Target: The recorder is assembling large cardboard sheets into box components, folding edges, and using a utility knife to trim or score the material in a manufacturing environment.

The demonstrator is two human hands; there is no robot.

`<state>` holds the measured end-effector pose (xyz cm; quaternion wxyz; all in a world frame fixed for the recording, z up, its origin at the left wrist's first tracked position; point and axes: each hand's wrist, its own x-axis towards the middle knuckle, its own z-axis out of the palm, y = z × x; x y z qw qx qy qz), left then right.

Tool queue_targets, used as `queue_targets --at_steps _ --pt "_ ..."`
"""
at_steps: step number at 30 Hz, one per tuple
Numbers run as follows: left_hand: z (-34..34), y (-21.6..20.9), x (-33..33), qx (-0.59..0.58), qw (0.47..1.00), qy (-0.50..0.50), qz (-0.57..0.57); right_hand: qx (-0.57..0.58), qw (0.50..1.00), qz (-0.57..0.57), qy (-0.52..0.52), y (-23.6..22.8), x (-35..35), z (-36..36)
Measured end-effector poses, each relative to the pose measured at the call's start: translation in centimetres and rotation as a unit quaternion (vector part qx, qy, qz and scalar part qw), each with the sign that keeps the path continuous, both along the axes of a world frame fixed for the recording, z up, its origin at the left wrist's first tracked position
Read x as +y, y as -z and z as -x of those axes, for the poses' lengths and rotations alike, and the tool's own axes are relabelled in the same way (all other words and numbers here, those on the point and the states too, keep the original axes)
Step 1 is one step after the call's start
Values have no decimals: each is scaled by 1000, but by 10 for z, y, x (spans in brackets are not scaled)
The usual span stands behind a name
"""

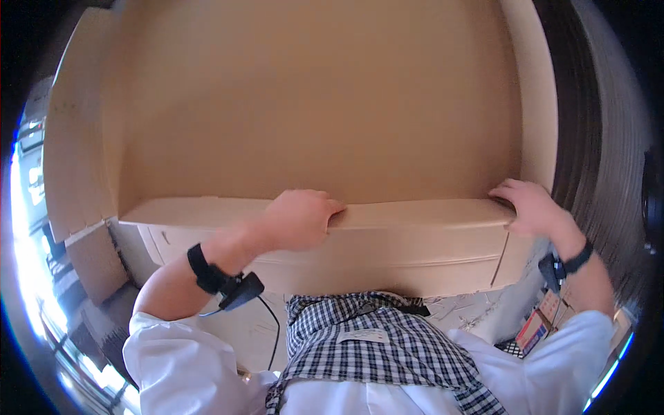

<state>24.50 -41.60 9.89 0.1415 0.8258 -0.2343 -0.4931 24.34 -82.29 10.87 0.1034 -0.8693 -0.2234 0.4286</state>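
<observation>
A large brown cardboard box (311, 90) stretches out before me, its near side folded over into a long edge. My left hand (304, 216) is closed over the middle of that near edge (415, 211), thumb pointing right and other fingers partly hidden. At the near right corner, my right hand (531, 209) curls its fingers over the same edge, next to the box's right wall (538, 104). Below the edge hangs the creased near flap (387, 259), with a slit close to its right end.
The left flap (76, 131) stands out at the far left. Dark ridged material (609, 111) lies beyond the right wall. Scraps litter the pale floor (456, 315), and small printed boxes (536, 328) lie at the lower right. A black cable (275, 325) hangs from my left wrist device.
</observation>
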Motion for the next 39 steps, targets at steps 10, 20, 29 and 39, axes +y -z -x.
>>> queue_targets --at_steps 10,20,29,39 --pt "50 -7 93 -220 962 -123 -107 -111 972 -206 -6 19 197 21" --pt "111 -10 352 -486 813 -245 -205 -33 992 -108 -55 9 273 11" --pt "103 13 488 -331 709 -605 146 64 985 -111 -116 10 493 -21" --pt "123 8 519 -354 736 -541 200 -6 998 -50 37 -36 467 33"
